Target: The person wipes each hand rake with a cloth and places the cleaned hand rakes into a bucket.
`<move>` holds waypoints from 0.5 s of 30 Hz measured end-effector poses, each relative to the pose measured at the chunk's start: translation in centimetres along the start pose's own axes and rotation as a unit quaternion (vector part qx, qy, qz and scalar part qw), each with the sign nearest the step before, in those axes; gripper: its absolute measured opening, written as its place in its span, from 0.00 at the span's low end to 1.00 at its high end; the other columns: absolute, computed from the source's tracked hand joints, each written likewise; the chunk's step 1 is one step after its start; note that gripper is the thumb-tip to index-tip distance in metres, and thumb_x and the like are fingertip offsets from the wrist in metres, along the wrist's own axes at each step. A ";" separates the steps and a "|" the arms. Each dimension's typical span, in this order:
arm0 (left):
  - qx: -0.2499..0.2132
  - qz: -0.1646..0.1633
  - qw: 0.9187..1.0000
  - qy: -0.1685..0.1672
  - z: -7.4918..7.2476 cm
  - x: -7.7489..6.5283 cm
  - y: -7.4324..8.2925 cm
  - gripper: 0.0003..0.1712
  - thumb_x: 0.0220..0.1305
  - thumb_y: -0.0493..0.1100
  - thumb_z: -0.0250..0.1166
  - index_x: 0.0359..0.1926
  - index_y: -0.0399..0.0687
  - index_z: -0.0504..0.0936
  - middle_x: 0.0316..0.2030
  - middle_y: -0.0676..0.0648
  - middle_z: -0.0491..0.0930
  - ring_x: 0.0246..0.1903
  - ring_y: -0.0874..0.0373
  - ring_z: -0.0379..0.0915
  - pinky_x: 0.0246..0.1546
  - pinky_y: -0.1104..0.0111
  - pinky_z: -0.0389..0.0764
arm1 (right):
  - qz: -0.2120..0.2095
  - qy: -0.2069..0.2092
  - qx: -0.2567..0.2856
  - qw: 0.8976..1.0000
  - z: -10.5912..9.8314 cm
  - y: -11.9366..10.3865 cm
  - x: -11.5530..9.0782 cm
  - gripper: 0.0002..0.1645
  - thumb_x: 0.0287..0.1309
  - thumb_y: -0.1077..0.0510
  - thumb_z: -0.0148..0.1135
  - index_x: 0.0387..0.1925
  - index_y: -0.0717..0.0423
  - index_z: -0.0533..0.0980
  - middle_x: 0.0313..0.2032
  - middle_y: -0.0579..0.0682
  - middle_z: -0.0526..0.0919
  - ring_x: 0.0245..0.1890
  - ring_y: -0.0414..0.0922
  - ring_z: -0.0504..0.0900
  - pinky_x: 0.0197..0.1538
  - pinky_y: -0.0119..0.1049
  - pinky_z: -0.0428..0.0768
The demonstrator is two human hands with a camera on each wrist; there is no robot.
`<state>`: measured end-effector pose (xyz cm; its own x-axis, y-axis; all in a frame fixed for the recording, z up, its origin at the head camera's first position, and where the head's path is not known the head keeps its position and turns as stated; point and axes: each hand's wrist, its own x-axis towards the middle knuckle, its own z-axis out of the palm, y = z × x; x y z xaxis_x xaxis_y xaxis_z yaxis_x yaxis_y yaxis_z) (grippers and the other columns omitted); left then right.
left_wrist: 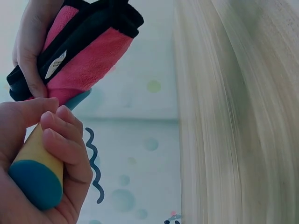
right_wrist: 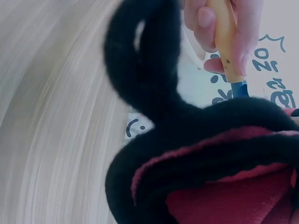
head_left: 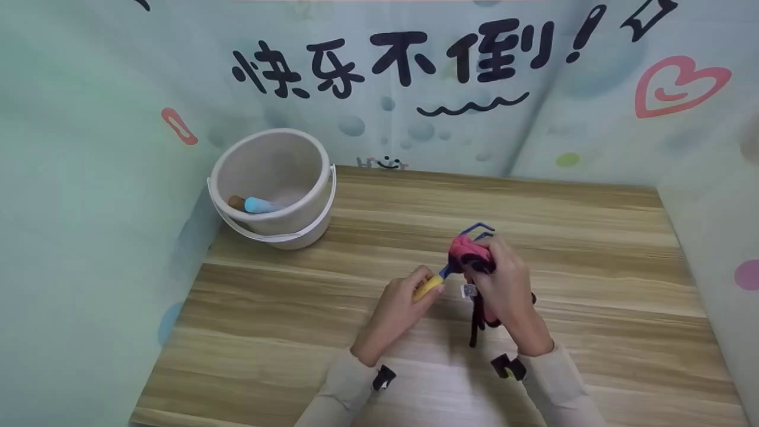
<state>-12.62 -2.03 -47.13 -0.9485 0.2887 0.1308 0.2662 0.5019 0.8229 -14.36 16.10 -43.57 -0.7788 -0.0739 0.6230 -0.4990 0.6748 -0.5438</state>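
My left hand [head_left: 398, 305] grips the yellow handle of a small hand rake [head_left: 428, 288]. The handle's rounded blue end shows in the left wrist view. Blue bent tines [head_left: 478, 226] stick out at the far end, beyond a pink cloth with black edging [head_left: 471, 248]. That cloth is bunched in my right hand [head_left: 507, 281] and wrapped about the rake's blue neck and head, hiding much of them. A white tag [head_left: 468, 290] hangs from the cloth, and black strips dangle below. In the right wrist view, a black loop [right_wrist: 142, 56] of the cloth stands large and blurred.
A pale bucket [head_left: 270, 222] with a white handle stands at the table's back left. Inside lie a light blue rod-like thing [head_left: 260, 205] and a brown one [head_left: 236, 202]. Printed cloth walls [head_left: 356, 127] border the wooden table [head_left: 284, 320] at back and sides.
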 end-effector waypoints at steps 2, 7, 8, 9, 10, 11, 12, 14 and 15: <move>0.004 0.003 1.000 0.004 0.0 0.0 0.0 0.08 0.64 0.48 0.60 0.37 0.51 0.74 0.23 0.52 0.74 0.19 0.67 0.66 0.18 0.77 0.68 | 0.014 0.013 0.003 1.000 0.0 0.0 0.1 0.18 0.35 0.73 0.70 0.32 0.63 0.73 0.29 0.57 0.79 0.29 0.51 0.79 0.35 0.47 0.77; 0.010 0.008 1.000 0.007 0.1 -0.1 0.0 0.08 0.63 0.49 0.60 0.37 0.50 0.74 0.24 0.51 0.77 0.20 0.66 0.67 0.18 0.77 0.69 | 0.048 0.036 0.006 0.998 -0.1 0.0 0.2 0.17 0.39 0.71 0.70 0.32 0.65 0.72 0.28 0.60 0.80 0.27 0.53 0.79 0.33 0.47 0.76; 0.009 0.006 1.000 0.007 0.2 -0.1 0.0 0.09 0.63 0.49 0.60 0.37 0.51 0.75 0.24 0.51 0.77 0.20 0.67 0.67 0.18 0.77 0.69 | 0.051 0.040 0.006 0.998 -0.1 0.1 0.2 0.16 0.40 0.71 0.69 0.32 0.65 0.72 0.27 0.59 0.80 0.27 0.53 0.79 0.32 0.47 0.76; 0.009 0.005 1.000 0.006 0.2 -0.1 0.0 0.09 0.63 0.50 0.60 0.37 0.51 0.75 0.25 0.51 0.77 0.20 0.67 0.67 0.19 0.77 0.69 | 0.054 0.042 0.007 0.998 -0.1 0.1 0.3 0.15 0.41 0.70 0.69 0.32 0.65 0.71 0.27 0.59 0.79 0.26 0.52 0.78 0.32 0.47 0.76; 0.008 0.003 1.000 0.006 0.2 -0.1 0.0 0.10 0.63 0.51 0.60 0.37 0.51 0.75 0.25 0.51 0.77 0.20 0.67 0.67 0.19 0.77 0.69 | 0.054 0.046 0.007 0.997 -0.1 0.2 0.3 0.15 0.42 0.70 0.69 0.32 0.65 0.71 0.27 0.59 0.79 0.26 0.52 0.79 0.31 0.47 0.76; 0.007 0.002 1.000 0.005 0.2 -0.1 0.0 0.10 0.63 0.51 0.60 0.37 0.51 0.75 0.25 0.51 0.77 0.20 0.67 0.67 0.18 0.77 0.70 | 0.054 0.050 0.007 0.997 -0.1 0.2 0.3 0.15 0.42 0.70 0.68 0.31 0.65 0.71 0.27 0.59 0.79 0.26 0.53 0.79 0.31 0.47 0.76; 0.004 -0.001 1.000 0.004 0.2 -0.2 0.0 0.10 0.63 0.52 0.60 0.37 0.51 0.75 0.25 0.52 0.77 0.20 0.67 0.68 0.18 0.77 0.70 | 0.054 0.054 0.007 0.997 -0.1 0.3 0.2 0.15 0.42 0.71 0.68 0.31 0.66 0.71 0.26 0.59 0.79 0.26 0.53 0.79 0.31 0.47 0.76; 0.003 -0.005 1.000 0.002 0.2 -0.2 -0.1 0.11 0.63 0.53 0.60 0.37 0.52 0.75 0.24 0.52 0.77 0.20 0.67 0.68 0.18 0.77 0.70 | 0.052 0.064 0.007 0.997 -0.1 0.4 0.2 0.15 0.40 0.72 0.67 0.31 0.66 0.71 0.26 0.59 0.80 0.25 0.53 0.78 0.30 0.47 0.75; 0.003 -0.007 1.000 0.001 0.2 -0.2 -0.1 0.11 0.63 0.53 0.60 0.37 0.52 0.75 0.24 0.52 0.77 0.19 0.67 0.68 0.18 0.77 0.70 | 0.052 0.069 0.008 0.996 -0.1 0.5 0.2 0.15 0.39 0.73 0.67 0.31 0.66 0.71 0.25 0.60 0.80 0.25 0.53 0.78 0.30 0.47 0.75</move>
<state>-12.46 -1.97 -47.32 -0.9526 0.2796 0.1202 0.2536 0.5106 0.8216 -14.72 16.49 -43.70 -0.7672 0.0982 0.6339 -0.4252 0.6621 -0.6172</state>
